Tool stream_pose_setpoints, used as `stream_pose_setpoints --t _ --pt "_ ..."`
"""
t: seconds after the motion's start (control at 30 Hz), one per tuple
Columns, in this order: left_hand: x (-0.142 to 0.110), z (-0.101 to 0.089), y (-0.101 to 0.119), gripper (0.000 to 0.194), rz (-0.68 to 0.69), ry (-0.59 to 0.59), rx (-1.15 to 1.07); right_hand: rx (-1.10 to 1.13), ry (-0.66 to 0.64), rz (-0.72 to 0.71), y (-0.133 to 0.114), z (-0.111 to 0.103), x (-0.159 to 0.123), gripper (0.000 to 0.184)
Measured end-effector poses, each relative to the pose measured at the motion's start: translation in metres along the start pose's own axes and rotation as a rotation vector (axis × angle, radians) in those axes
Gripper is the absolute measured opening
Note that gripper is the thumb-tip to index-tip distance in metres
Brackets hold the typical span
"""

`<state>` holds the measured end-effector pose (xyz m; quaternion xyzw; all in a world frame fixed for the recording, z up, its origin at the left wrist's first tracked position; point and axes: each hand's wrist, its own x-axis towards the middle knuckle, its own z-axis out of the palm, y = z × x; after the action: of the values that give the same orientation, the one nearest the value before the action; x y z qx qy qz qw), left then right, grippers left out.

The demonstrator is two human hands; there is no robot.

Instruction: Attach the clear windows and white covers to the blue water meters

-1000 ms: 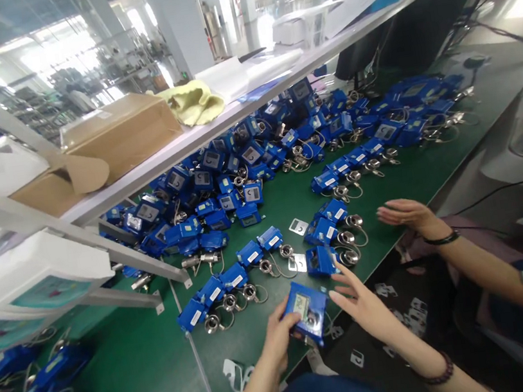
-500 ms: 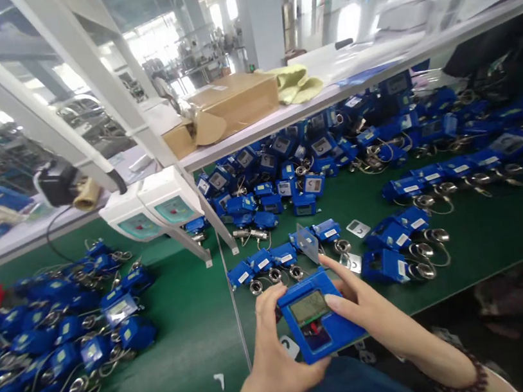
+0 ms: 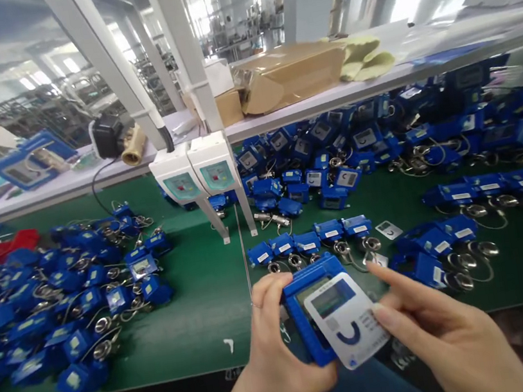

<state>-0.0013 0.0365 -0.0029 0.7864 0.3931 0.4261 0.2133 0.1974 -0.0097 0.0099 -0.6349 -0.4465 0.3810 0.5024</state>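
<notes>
In front of me, my left hand (image 3: 277, 343) grips a blue meter housing (image 3: 304, 329) by its left side, thumb at the lower edge and fingers at the upper left. Over the housing's front, tilted relative to it, lies a white label panel (image 3: 342, 334) with a display window and a dark curved mark. Thumb and fingers of my right hand (image 3: 435, 321) pinch the panel's right edge. The panel covers most of the housing's display; whether its lower face touches the housing, I cannot tell. Beyond the hands is a row of blue meters (image 3: 307, 242) with metal fittings.
Many blue meters (image 3: 62, 302) crowd the green bench (image 3: 201, 321) at left; more are piled under the shelf (image 3: 279, 115). White socket boxes (image 3: 194, 170) hang from the posts. Two loose label panels, one being a grey-white panel (image 3: 388, 230), lie right of the row. A cardboard box (image 3: 293, 75) sits above.
My right hand has moved from the housing's display to the right, and the white panel now lies across the housing's front. Earlier a thin translucent piece stood up by its fingers. The view has shifted left.
</notes>
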Motion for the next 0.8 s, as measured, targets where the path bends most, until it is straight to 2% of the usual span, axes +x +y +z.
stream_pose_setpoints --t 0.1,0.23,0.37,0.63,0.8 --pt "0.000 -0.004 -0.001 0.088 0.040 0.010 0.003 -0.102 -0.026 -0.021 0.008 0.007 -0.001 0.033" --pt "-0.001 -0.006 -0.002 0.088 0.071 0.009 0.011 -0.201 0.014 -0.047 0.015 0.010 -0.002 0.033" --pt "-0.001 -0.006 -0.002 0.087 0.087 0.011 0.015 -0.223 0.057 -0.054 0.015 0.013 -0.003 0.033" --pt "-0.001 -0.005 -0.003 0.085 0.098 0.005 0.001 -0.269 0.057 -0.093 0.015 0.012 -0.006 0.029" --pt "-0.003 -0.002 -0.006 0.080 0.182 0.056 -0.008 -0.232 0.042 -0.113 0.009 0.013 -0.005 0.026"
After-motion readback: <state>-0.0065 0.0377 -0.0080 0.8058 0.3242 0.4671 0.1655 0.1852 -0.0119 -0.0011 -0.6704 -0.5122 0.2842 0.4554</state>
